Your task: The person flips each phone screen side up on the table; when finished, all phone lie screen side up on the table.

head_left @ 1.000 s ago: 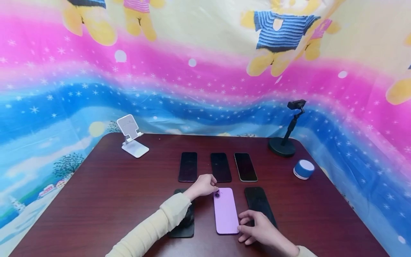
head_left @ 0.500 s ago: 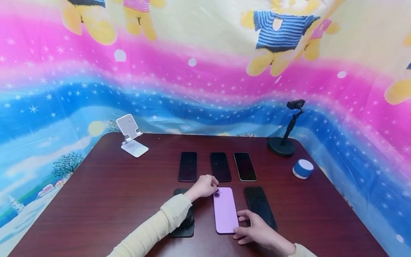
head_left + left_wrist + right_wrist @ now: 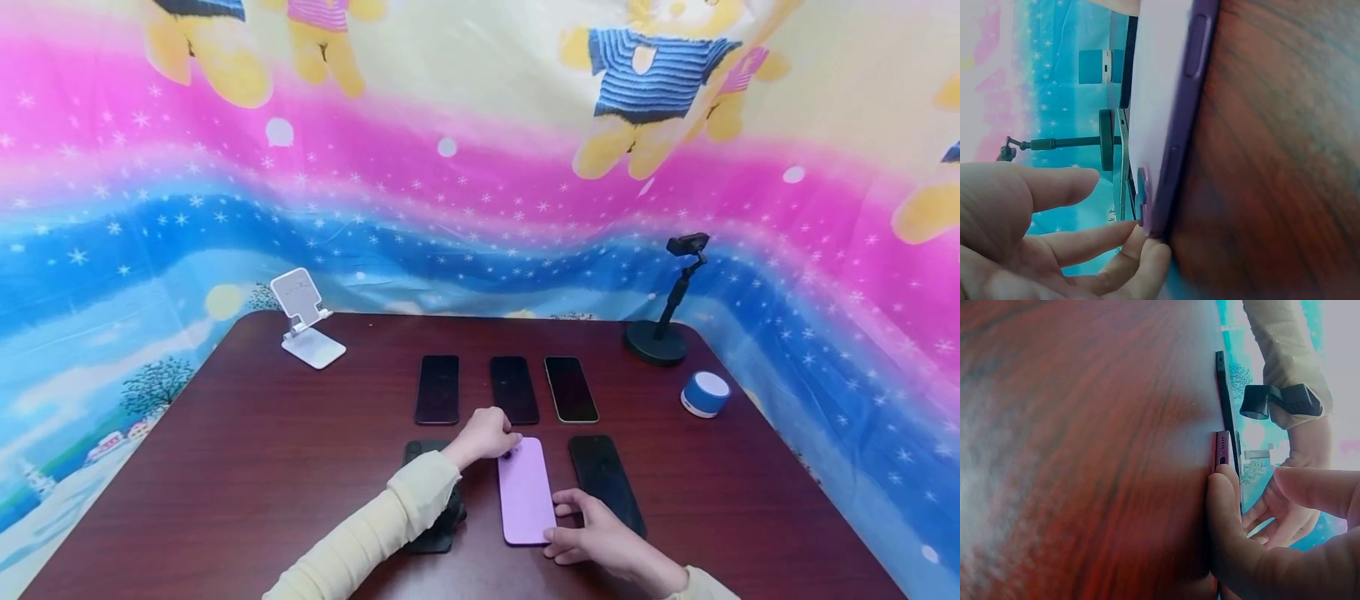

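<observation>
A purple phone [image 3: 527, 493] lies back up on the table, its camera lens at the far left corner. The fingertips of my left hand [image 3: 483, 435] touch its far edge by that corner. In the left wrist view, the fingers [image 3: 1088, 244] of this hand meet the phone's end, while another digit stays raised off it. My right hand [image 3: 596, 533] is at the near right corner. Its digits [image 3: 1225, 500] touch the phone near the charging port in the right wrist view. A black phone [image 3: 607, 483] lies just beyond the right fingers.
Three dark phones, at left [image 3: 437, 390], middle [image 3: 514, 390] and right [image 3: 572, 389], form a row behind. Another dark phone [image 3: 431, 542] is partly under the left sleeve. A white stand [image 3: 313, 346], a black stand [image 3: 656, 342] and a blue-white cylinder [image 3: 705, 394] stand farther out.
My left hand has shifted slightly right, over the lens corner. My right thumb has moved a little left onto the near corner. The purple phone has hardly moved.
</observation>
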Available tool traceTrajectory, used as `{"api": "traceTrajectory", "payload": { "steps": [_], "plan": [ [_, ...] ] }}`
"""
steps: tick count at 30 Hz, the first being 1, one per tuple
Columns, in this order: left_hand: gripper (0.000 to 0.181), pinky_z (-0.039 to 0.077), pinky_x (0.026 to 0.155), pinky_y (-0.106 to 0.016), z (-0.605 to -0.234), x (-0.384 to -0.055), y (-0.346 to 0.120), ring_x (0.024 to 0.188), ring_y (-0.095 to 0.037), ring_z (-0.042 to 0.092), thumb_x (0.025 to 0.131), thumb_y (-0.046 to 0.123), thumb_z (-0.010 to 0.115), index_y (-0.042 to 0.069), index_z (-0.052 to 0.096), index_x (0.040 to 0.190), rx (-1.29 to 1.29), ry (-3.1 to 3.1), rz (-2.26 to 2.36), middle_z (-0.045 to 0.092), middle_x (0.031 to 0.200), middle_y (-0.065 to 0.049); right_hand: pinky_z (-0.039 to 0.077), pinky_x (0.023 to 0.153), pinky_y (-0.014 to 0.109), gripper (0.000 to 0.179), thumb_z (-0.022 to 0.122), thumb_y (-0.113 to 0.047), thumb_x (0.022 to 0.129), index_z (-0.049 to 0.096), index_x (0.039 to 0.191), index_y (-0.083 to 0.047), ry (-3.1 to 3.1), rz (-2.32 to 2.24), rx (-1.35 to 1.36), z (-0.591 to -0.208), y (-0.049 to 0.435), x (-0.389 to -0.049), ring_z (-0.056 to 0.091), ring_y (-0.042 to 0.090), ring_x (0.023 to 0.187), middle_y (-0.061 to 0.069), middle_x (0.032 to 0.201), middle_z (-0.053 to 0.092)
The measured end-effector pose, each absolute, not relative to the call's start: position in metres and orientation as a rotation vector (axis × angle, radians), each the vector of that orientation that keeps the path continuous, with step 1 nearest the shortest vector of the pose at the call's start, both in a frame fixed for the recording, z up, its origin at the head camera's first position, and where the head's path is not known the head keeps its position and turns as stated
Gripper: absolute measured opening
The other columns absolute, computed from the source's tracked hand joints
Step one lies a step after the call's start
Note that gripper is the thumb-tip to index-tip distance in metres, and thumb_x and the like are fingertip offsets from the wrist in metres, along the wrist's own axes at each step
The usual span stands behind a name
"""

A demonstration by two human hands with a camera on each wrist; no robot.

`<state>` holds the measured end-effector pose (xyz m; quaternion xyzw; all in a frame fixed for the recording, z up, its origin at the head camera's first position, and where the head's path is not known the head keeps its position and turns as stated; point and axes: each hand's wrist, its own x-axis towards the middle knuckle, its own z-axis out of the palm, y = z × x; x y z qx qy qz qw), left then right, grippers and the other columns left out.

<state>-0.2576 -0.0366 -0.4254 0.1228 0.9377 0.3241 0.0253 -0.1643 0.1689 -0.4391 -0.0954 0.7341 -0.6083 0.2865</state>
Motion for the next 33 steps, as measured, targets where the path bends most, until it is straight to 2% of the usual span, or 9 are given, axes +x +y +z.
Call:
{"api": "traceTrajectory", "payload": {
  "steps": [3, 7, 10, 16, 23, 25, 28, 33],
  "plan": [
    [0.026, 0.038, 0.052, -0.022, -0.427, -0.259, -0.038, 0.059, -0.012, 0.049, 0.085, 0.016, 0.069, 0.003, 0.068, 0.063, 0.359, 2.872, 1.03, 0.062, 0.055, -0.004, 0.059, 0.068, 0.038, 0.064, 0.064, -0.002, 0.086, 0.025, 0.131, 0.021, 1.967, -1.62, -0.246, -0.439, 0.169, -0.164, 0.07, 0.024, 0.077, 0.027, 0.115, 0.043],
    [0.018, 0.052, 0.067, -0.028, -0.43, -0.261, -0.039, 0.077, -0.021, 0.062, 0.084, 0.014, 0.07, -0.004, 0.072, 0.085, 0.295, 2.815, 1.111, 0.071, 0.083, -0.015, 0.059, 0.068, 0.038, 0.063, 0.065, -0.002, 0.087, 0.026, 0.131, 0.021, 1.969, -1.618, -0.241, -0.439, 0.169, -0.164, 0.069, 0.024, 0.077, 0.027, 0.114, 0.044],
    [0.021, 0.054, 0.076, -0.032, -0.432, -0.261, -0.04, 0.085, -0.022, 0.063, 0.082, 0.01, 0.071, -0.005, 0.072, 0.096, 0.235, 2.717, 1.234, 0.071, 0.095, -0.017, 0.059, 0.068, 0.037, 0.064, 0.065, -0.003, 0.087, 0.026, 0.131, 0.02, 1.969, -1.621, -0.243, -0.439, 0.168, -0.164, 0.069, 0.023, 0.076, 0.026, 0.113, 0.044],
    [0.012, 0.047, 0.067, -0.025, -0.436, -0.258, -0.042, 0.075, -0.014, 0.055, 0.08, 0.005, 0.072, -0.002, 0.074, 0.089, 0.198, 2.63, 1.377, 0.07, 0.084, -0.01, 0.059, 0.066, 0.037, 0.064, 0.066, -0.007, 0.087, 0.027, 0.131, 0.018, 1.993, -1.619, -0.235, -0.437, 0.166, -0.163, 0.069, 0.023, 0.076, 0.024, 0.111, 0.044],
    [0.014, 0.05, 0.077, -0.028, -0.438, -0.26, -0.044, 0.084, -0.015, 0.059, 0.078, 0.013, 0.075, 0.005, 0.078, 0.089, 0.206, 2.705, 1.416, 0.074, 0.088, -0.008, 0.059, 0.065, 0.037, 0.062, 0.065, -0.005, 0.087, 0.027, 0.13, 0.019, 2.027, -1.605, -0.256, -0.438, 0.164, -0.163, 0.069, 0.024, 0.076, 0.024, 0.111, 0.045],
    [0.015, 0.051, 0.073, -0.026, -0.437, -0.26, -0.045, 0.081, -0.013, 0.059, 0.077, 0.014, 0.076, 0.006, 0.078, 0.089, 0.197, 2.697, 1.441, 0.074, 0.087, -0.007, 0.059, 0.063, 0.037, 0.063, 0.067, -0.006, 0.086, 0.029, 0.13, 0.019, 2.054, -1.584, -0.275, -0.437, 0.163, -0.162, 0.07, 0.025, 0.075, 0.024, 0.111, 0.046],
    [0.015, 0.053, 0.061, -0.024, -0.436, -0.259, -0.044, 0.068, -0.01, 0.06, 0.076, 0.013, 0.076, 0.006, 0.078, 0.089, 0.168, 2.641, 1.519, 0.073, 0.082, -0.009, 0.058, 0.058, 0.036, 0.063, 0.07, -0.01, 0.083, 0.033, 0.127, 0.018, 2.145, -1.516, -0.299, -0.435, 0.161, -0.162, 0.07, 0.026, 0.072, 0.022, 0.111, 0.049],
    [0.016, 0.054, 0.046, -0.025, -0.432, -0.257, -0.041, 0.048, -0.006, 0.057, 0.076, 0.01, 0.074, 0.003, 0.077, 0.09, 0.115, 2.528, 1.661, 0.07, 0.072, -0.01, 0.055, 0.049, 0.036, 0.06, 0.075, -0.023, 0.081, 0.042, 0.118, 0.011, 2.313, -1.371, -0.312, -0.43, 0.154, -0.162, 0.069, 0.025, 0.063, 0.018, 0.106, 0.052]
  ]
}}
